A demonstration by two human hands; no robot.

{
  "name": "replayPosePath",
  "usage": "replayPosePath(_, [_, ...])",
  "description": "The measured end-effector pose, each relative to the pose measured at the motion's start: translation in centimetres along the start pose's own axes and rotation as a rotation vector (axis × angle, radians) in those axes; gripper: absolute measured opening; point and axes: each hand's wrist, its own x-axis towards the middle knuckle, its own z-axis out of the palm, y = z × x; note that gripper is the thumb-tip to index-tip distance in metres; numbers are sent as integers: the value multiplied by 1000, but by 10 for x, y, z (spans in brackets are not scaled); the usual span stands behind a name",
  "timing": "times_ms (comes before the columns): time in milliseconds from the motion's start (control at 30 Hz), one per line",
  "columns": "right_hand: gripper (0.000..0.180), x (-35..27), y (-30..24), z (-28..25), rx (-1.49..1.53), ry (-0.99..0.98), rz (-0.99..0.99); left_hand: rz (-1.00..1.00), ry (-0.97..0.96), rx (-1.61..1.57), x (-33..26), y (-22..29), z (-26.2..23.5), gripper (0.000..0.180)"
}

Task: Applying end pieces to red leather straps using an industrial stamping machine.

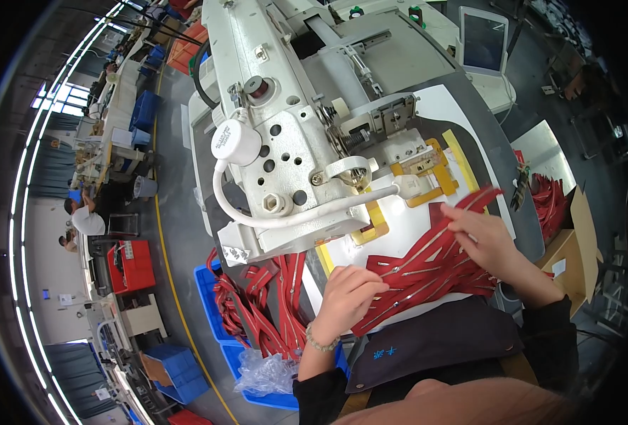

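Observation:
A pile of red zippers [434, 276] with metal teeth lies in front of me on the sewing machine's work surface. Among them, one zipper [427, 244] stretches slantwise from near my left fingers up to the right. My right hand [485, 241] is closed, thumb and fingers pinching this zipper near its upper end. At the pile's left edge my left hand [348, 297] is closed, its curled fingertips on a zipper; the exact grip is partly hidden. Just beyond the pile stand the industrial sewing machine's [292, 170] head and its yellow clamp frame [434, 177].
Blue bins [232, 347] at my left hold more red zippers [261, 304] and a clear plastic bag [266, 372]. To the right are a cardboard box [576, 248] and another red zipper bundle [549, 202]. A control screen [482, 39] stands at the far right. A person [87, 212] sits across the aisle.

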Motion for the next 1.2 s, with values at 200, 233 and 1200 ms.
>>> replayPosePath(200, [15,4,55,15,-53,167,57,118,186,319,31,-30,52,19])
replayPosePath(233, [15,2,65,19,10,181,128,41,119,387,34,-34,63,21])
replayPosePath(1200, [17,35,74,53,-386,296,-96,-343,-75,526,16,-22,97,62])
